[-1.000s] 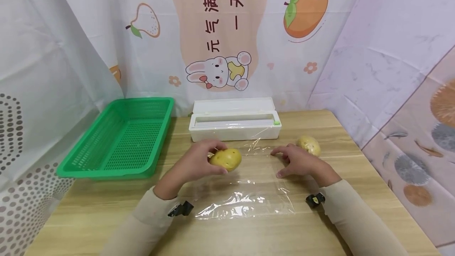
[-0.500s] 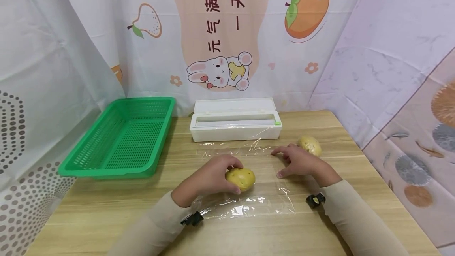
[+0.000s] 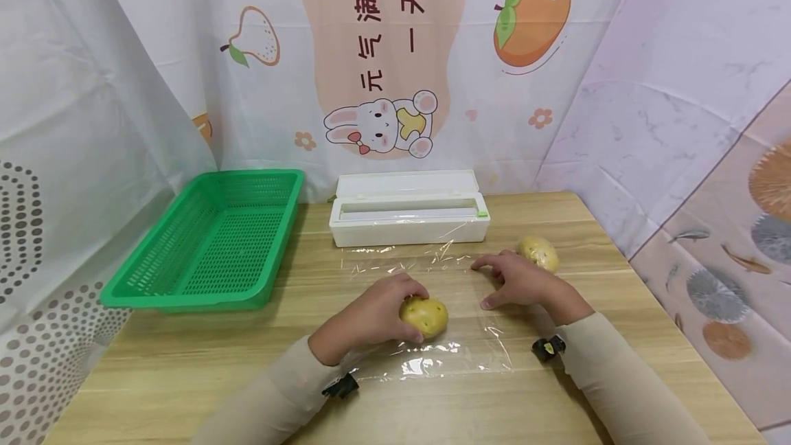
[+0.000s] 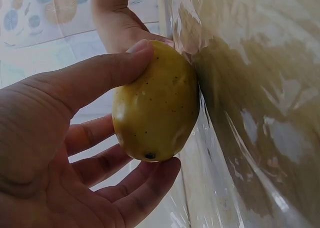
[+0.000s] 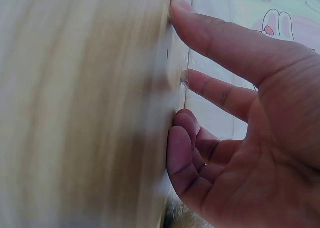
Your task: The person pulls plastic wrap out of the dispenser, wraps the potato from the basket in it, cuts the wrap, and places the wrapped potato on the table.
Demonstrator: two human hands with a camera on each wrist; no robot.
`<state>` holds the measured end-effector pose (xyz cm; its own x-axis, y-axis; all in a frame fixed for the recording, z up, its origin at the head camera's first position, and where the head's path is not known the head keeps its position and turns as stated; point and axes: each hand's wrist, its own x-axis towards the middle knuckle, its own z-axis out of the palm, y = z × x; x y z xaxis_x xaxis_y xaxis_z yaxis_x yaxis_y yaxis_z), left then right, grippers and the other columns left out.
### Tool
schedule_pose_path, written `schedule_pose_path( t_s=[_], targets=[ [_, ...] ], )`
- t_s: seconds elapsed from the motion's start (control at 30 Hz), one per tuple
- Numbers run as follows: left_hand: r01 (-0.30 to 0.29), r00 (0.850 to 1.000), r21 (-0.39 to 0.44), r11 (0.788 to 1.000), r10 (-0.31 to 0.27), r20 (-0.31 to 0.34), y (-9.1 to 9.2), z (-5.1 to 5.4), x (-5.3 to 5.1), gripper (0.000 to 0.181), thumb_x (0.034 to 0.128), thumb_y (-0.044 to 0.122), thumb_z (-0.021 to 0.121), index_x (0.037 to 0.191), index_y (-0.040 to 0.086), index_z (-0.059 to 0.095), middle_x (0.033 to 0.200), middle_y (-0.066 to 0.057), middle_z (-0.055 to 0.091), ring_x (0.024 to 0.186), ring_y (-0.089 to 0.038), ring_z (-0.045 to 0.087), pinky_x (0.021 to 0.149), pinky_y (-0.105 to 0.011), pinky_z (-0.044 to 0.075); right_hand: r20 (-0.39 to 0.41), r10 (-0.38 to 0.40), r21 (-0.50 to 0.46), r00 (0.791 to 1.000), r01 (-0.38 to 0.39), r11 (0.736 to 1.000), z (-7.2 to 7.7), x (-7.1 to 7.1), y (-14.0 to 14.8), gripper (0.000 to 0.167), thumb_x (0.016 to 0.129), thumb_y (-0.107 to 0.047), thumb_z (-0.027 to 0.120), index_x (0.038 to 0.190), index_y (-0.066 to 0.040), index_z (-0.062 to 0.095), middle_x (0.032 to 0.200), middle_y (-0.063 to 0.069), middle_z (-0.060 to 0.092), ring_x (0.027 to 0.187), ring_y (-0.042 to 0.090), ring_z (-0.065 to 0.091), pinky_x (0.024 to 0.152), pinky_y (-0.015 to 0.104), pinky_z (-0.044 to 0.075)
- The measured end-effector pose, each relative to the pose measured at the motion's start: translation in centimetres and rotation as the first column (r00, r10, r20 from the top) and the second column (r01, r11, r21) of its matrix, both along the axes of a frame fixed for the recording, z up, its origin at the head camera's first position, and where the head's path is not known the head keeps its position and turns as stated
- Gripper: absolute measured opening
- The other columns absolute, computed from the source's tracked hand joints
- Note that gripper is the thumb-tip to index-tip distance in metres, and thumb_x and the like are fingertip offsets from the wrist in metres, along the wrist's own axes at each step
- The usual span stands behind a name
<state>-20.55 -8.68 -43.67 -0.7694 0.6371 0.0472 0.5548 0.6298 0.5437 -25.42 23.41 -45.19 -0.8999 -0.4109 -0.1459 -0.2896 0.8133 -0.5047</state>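
In the head view, my left hand (image 3: 380, 316) holds a yellow potato (image 3: 428, 316) low over a sheet of clear plastic wrap (image 3: 426, 362) spread on the table. From the left wrist view, thumb and fingers curve round this potato (image 4: 157, 106), whose underside meets the wrap. My right hand (image 3: 519, 281) rests at the right edge of the wrap, its thumb and index fingertip touching down; the other fingers are bent and hold nothing in the right wrist view. Behind that hand lies a second, paler potato (image 3: 539, 253), partly hidden by it.
A white plastic-wrap box (image 3: 409, 232) with its lid raised stands at the back, and film runs from it toward me. The green perforated basket (image 3: 272, 287) sits on the left. Printed curtains (image 3: 247, 115) border the wooden table (image 3: 154, 369) behind and at the sides.
My left hand has carried the potato toward me and to the right, down onto the plastic wrap. The right hand has stayed in place.
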Motion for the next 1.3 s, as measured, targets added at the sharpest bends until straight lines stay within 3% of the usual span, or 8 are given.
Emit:
schedule_pose_path(
  t_s=[0.3,0.67,0.97,1.13,1.3],
  targets=[
    [-0.004,1.0,-0.011,1.0,0.004,-0.025,0.1,-0.2,-0.2,0.062,0.0687,0.032,0.096,0.123,0.017,0.071,0.116,0.007,0.065,0.101,-0.009,0.058,0.088,-0.026,0.05,-0.012,0.004,0.01,1.0,-0.004,1.0,-0.1,-0.1,0.0,0.071,0.072,-0.036,0.095,0.135,-0.026,0.064,0.106,0.008,0.057,0.097,0.022,0.052,0.081,0.039,0.046],
    [-0.001,1.0,0.012,1.0,0.001,-0.013,-0.1,-0.4,-0.3,0.061,0.0722,0.031,0.094,0.126,0.013,0.07,0.118,0.004,0.068,0.102,-0.011,0.06,0.089,-0.028,0.05,-0.014,0.005,0.007,1.0,-0.005,1.0,0.1,0.0,-0.1,0.071,0.072,-0.036,0.095,0.136,-0.025,0.064,0.105,0.008,0.057,0.096,0.022,0.052,0.08,0.038,0.045],
    [-0.01,1.0,-0.019,1.0,0.01,0.023,-0.3,0.3,-0.3,0.074,0.0729,0.033,0.093,0.137,0.013,0.062,0.129,0.0,0.066,0.115,-0.017,0.062,0.098,-0.035,0.052,-0.019,0.006,0.011,1.0,-0.006,1.0,0.2,0.1,0.0,0.072,0.073,-0.036,0.095,0.136,-0.024,0.064,0.104,0.008,0.058,0.095,0.022,0.052,0.079,0.037,0.045],
    [-0.039,0.999,-0.024,0.999,0.039,0.037,-1.2,0.8,-0.1,0.076,0.0738,0.033,0.093,0.14,0.014,0.061,0.141,-0.003,0.062,0.125,-0.025,0.061,0.105,-0.045,0.051,-0.024,0.013,0.004,1.0,-0.013,1.0,0.3,0.2,0.0,0.072,0.073,-0.035,0.095,0.137,-0.022,0.064,0.101,0.008,0.057,0.093,0.022,0.05,0.078,0.036,0.043],
    [-0.082,0.996,-0.048,0.995,0.084,0.035,-3.1,0.4,0.4,0.075,0.0749,0.031,0.092,0.14,0.012,0.06,0.143,-0.004,0.06,0.129,-0.027,0.059,0.108,-0.048,0.049,-0.039,0.032,-0.009,0.999,-0.032,0.999,0.3,0.3,0.1,0.072,0.073,-0.035,0.094,0.137,-0.02,0.064,0.102,0.008,0.058,0.094,0.022,0.052,0.079,0.037,0.045]
  ],
)
